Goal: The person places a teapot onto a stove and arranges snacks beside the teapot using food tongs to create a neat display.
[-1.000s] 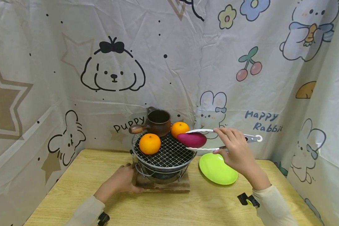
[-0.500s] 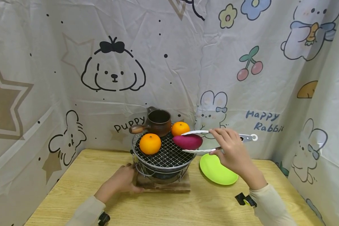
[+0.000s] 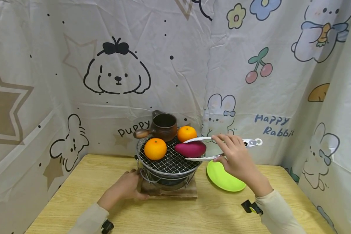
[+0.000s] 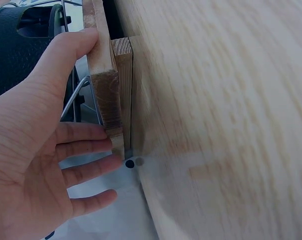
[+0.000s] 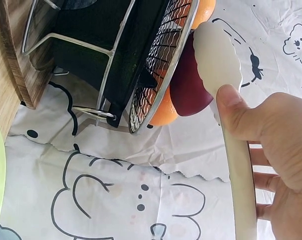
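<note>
In my right hand I hold tongs, thumb on one arm and fingers on the other. Between their white, scalloped tips lies a purple sweet potato, over the right part of the round wire grill mesh; whether it touches the mesh I cannot tell. My left hand rests against the left end of the wooden board under the grill. In the left wrist view its thumb presses the board's edge, and its fairly straight fingers reach the corner.
Two tangerines sit on the mesh, one at front left and one at the back right. Behind them stands a brown clay pot with a side handle. A green plate lies right of the grill. A printed curtain surrounds the table.
My right hand, the tongs and the sweet potato have moved left and slightly down over the mesh, away from the plate side. My left hand has stayed at the board.
</note>
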{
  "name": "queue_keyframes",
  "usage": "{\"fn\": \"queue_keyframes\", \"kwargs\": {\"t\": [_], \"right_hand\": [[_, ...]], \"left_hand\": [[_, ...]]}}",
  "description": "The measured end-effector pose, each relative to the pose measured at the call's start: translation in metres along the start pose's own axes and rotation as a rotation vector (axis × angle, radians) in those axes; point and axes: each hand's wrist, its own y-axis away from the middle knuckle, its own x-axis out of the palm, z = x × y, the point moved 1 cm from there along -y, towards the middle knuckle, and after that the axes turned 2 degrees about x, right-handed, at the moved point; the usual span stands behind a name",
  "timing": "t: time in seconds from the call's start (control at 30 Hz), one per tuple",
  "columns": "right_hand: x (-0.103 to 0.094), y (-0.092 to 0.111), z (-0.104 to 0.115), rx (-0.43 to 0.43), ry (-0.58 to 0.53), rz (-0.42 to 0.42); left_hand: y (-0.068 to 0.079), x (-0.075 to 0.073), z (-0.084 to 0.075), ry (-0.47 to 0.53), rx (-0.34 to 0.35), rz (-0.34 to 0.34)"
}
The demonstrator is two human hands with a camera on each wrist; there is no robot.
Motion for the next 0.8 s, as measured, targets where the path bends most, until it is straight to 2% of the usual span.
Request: {"fn": "queue_keyframes", "kwargs": {"t": [0.8], "right_hand": [[-0.0013,-0.0021,0.0032,0.000,0.021,0.039]], "left_hand": [[-0.0008,0.0016,0.0024,-0.036,0.012,0.000]]}}
